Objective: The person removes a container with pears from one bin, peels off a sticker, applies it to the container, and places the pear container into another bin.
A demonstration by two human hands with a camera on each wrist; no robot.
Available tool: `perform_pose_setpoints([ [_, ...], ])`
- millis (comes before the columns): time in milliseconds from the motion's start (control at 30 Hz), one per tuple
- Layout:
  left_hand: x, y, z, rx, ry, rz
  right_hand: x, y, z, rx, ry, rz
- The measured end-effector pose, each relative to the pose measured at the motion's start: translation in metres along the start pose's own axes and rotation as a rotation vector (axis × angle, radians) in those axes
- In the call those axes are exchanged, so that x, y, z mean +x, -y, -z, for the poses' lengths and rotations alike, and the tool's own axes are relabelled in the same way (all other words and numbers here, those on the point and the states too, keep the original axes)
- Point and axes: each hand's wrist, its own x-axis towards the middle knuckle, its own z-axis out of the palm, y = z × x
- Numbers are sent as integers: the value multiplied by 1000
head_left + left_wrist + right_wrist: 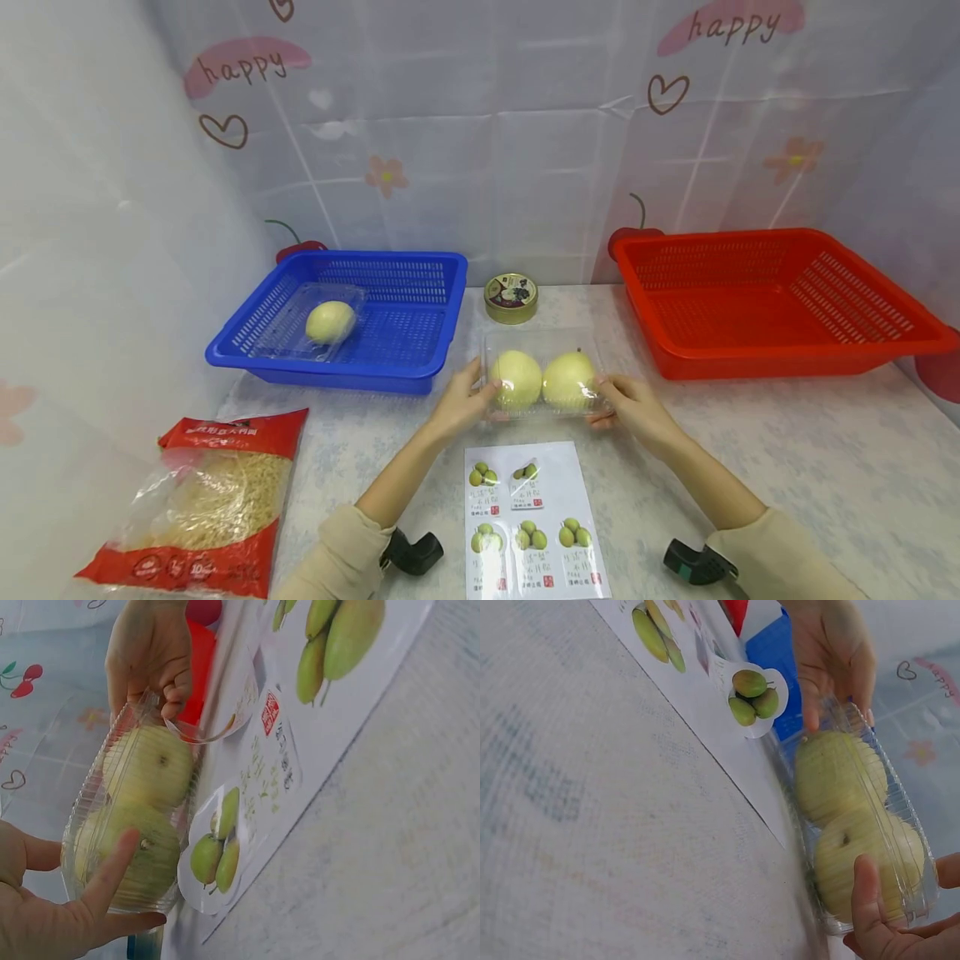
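A clear plastic fruit box (542, 340) with two pale yellow-green pears (516, 382) inside is held between both hands, in the middle of the table. My left hand (463, 400) grips its left end, thumb on top. At the right end my right hand (633, 410) holds it in the same way. Both wrist views show the ribbed box wall and the fingers round its ends. Just in front of the box lies a white sheet of pear stickers (501, 523); one sticker (527, 485) in its top row looks partly lifted.
A blue basket (390, 379) at the left holds another clear box (285, 312) and a pear (330, 322). A red basket (795, 362) stands at the right. A round tin (512, 315) sits behind the box. A red pasta bag (217, 500) lies at front left.
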Motion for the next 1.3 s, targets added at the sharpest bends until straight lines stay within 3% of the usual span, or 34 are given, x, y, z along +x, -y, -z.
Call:
perform_pose_setpoints([
  [200,1,7,2,18,8,13,3,-3,0,5,-11,-21],
  [367,-4,6,5,86,-13,2,4,-4,2,13,19,-23],
  [467,-11,4,7,220,-65,-29,2,-4,4,5,40,-17],
  [533,-17,1,7,362,-124,-76,0,-3,5,-6,26,-15],
  [700,-32,-5,9,666,-256,-205,-5,-2,6,-73,-83,-19],
  [833,-42,-5,11,779,-215,-286,-10,-1,6,-139,-186,-2],
  [933,-48,-4,12,812,-88,-326,-17,0,2,-156,-270,85],
  [1000,-51,-2,12,818,5,-338,-21,-1,-2,-178,-324,196],
  [1067,-53,-1,12,829,57,-348,-25,-3,-8,-228,-360,342],
  [1200,-56,-1,12,842,36,-364,-30,-8,-22,-348,-359,603],
  [1300,-57,-2,11,845,44,-344,-31,-10,-31,-379,-227,684],
])
